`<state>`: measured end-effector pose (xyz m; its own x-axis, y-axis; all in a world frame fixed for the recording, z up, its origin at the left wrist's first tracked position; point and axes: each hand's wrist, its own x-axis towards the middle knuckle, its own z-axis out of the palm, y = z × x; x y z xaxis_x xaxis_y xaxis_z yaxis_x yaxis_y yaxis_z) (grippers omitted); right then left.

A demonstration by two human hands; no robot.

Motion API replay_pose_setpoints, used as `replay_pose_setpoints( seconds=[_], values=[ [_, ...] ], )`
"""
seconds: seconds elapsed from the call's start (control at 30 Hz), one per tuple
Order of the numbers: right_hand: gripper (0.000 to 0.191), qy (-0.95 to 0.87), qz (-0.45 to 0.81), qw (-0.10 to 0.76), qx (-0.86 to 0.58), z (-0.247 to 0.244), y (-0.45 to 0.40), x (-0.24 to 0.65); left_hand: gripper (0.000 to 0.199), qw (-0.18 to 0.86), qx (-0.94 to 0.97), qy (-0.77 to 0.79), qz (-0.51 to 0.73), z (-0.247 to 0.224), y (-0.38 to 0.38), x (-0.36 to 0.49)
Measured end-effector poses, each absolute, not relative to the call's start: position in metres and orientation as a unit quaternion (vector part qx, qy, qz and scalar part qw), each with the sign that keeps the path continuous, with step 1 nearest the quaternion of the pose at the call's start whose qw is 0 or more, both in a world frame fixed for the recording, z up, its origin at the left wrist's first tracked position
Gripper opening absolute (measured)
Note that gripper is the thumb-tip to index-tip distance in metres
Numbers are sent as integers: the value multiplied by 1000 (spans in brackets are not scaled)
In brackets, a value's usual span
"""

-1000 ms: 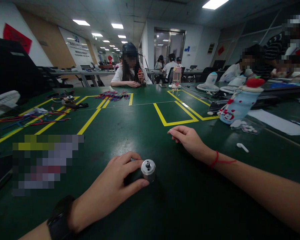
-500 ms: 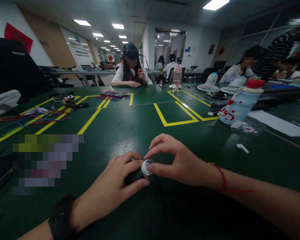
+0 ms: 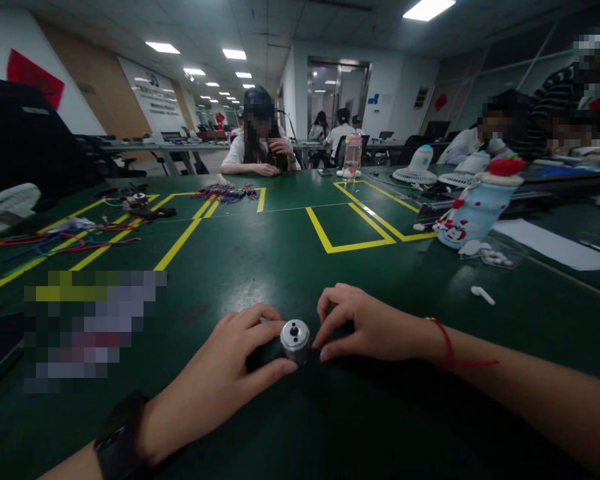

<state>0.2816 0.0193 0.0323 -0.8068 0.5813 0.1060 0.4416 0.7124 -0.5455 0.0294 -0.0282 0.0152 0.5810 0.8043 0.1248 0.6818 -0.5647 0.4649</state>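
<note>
Since half a second ago, the right hand [image 3: 365,327] has drawn back from the top of the metal cylinder [image 3: 296,343] and sits just to its right. The green table [image 3: 260,273] fills most of the view, marked with yellow tape [image 3: 360,247]. At its far side a person [image 3: 236,148] in a white top sits behind a heap of red and blue wires [image 3: 225,193]. A light-blue bottle [image 3: 486,208] with a red topper stands toward the right. The left hand [image 3: 220,363], with a black watch [image 3: 123,437] at the wrist, grips the cylinder's side between thumb and forefinger; the cylinder stands upright on the table, its round end up. The right fingers are bent, thumb and forefinger close together; whether they pinch something small cannot be told. A white earbud [image 3: 484,295] lies below the bottle.
</note>
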Motion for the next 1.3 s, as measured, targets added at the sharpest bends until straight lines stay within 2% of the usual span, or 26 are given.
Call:
replay_pose_setpoints(
  seconds=[0.1,0.2,0.33,0.43,0.53,0.67,0.8,1.0,1.07,1.17,1.3],
  values=[
    [21,-919,249,124,-280,23,23,280,20,188,870,426,162,9,-23,29],
    [27,-898,307,152,-274,26,28,276,21,189,868,428,166,8,-21,24],
    [29,-815,380,264,-348,31,45,282,21,193,869,424,166,9,-23,17],
    [30,-738,354,355,-452,23,65,297,22,192,868,425,167,8,-25,16],
    [33,-698,304,395,-515,11,82,311,22,191,869,425,167,8,-27,17],
    [34,-705,288,391,-517,3,89,317,22,190,868,426,171,9,-29,19],
    [27,-743,272,354,-498,9,77,309,22,188,867,426,176,10,-28,20],
    [26,-889,295,183,-297,22,46,275,23,188,866,430,173,5,-16,13],
    [23,-912,284,154,-251,19,41,265,22,186,867,430,170,1,-12,10],
    [13,-908,278,182,-254,16,38,256,21,182,868,430,168,-2,-9,8],
    [14,-853,285,313,-305,23,32,247,22,181,868,430,170,-1,-9,7]
  ],
)
